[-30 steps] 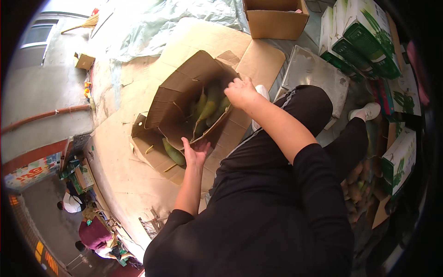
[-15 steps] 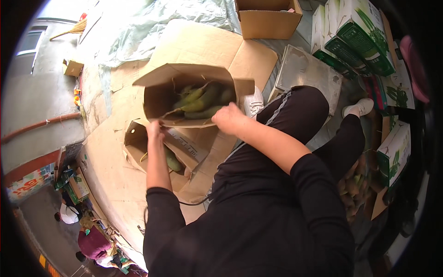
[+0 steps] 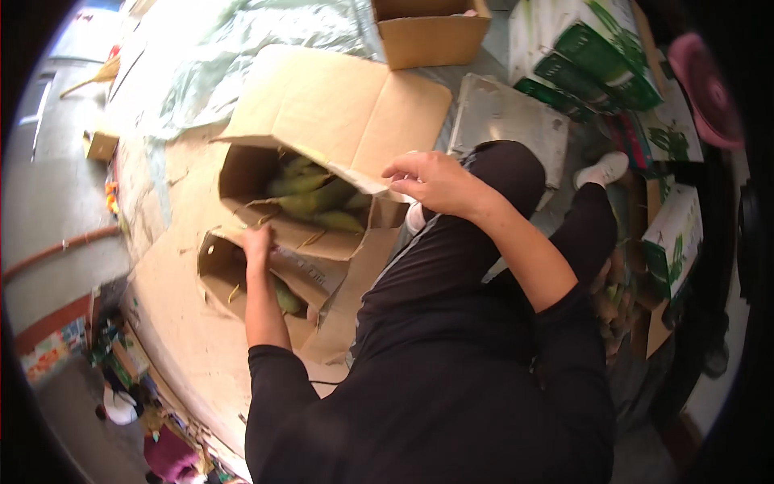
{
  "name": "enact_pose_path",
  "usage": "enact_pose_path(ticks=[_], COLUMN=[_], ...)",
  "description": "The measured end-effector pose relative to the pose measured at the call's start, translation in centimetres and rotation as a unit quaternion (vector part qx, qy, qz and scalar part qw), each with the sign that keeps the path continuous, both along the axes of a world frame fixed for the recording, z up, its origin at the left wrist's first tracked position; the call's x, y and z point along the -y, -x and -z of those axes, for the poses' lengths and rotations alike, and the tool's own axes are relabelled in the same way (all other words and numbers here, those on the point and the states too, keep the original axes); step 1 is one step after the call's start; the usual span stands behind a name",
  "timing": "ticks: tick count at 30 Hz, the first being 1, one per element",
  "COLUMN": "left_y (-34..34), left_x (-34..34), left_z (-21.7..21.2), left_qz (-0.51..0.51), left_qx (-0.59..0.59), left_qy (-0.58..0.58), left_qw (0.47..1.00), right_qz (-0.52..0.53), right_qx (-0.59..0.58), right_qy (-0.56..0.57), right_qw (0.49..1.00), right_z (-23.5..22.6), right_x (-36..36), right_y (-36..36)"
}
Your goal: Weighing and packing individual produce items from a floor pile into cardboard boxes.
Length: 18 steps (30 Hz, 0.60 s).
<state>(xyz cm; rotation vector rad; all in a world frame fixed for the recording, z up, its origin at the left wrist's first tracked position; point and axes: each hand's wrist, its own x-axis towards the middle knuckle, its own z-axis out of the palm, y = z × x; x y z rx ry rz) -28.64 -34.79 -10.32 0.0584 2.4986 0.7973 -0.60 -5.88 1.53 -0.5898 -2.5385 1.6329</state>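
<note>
An open cardboard box (image 3: 241, 184) lies tilted in front of me, full of long green vegetables (image 3: 313, 198) with thin pale tails that look like green radishes. At its near left edge, my left hand (image 3: 257, 241) is closed on the cardboard. My right hand (image 3: 435, 181) is at the right end of the upper flap (image 3: 343, 171), its fingers curled round the flap's corner; the exact contact is partly hidden. Below the full box sits a second open cardboard box (image 3: 218, 262), with one or more green vegetables (image 3: 286, 298) inside.
Flattened cardboard (image 3: 339, 93) covers the floor beyond the box, with clear plastic sheeting (image 3: 242, 52) farther off. Another open carton (image 3: 429, 40) stands at the back. Green and white printed boxes (image 3: 592, 60), a pale flat case (image 3: 504, 121) and a pink basin (image 3: 705, 89) are to the right.
My right hand has moved from the box's near right edge up to the upper flap, which now slopes down over the opening. My left hand keeps its hold. The whole view has shifted slightly.
</note>
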Motion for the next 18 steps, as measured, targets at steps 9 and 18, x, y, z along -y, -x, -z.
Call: enact_pose_path(ticks=[9, 18], left_y=[6.1, 8.8], left_x=[3.8, 9.9], left_z=[-0.2, -1.2], left_qz=[0.071, 0.125], left_qx=[-0.071, -0.160], left_qy=[0.137, 0.245], left_qw=[0.986, 0.948], right_qz=[0.221, 0.474], right_qx=[-0.060, -0.054], right_qy=[0.056, -0.035], right_qw=[0.972, 0.878], right_z=[-4.6, -2.9], right_x=[-6.6, -8.8], right_y=[-9.4, -25.6])
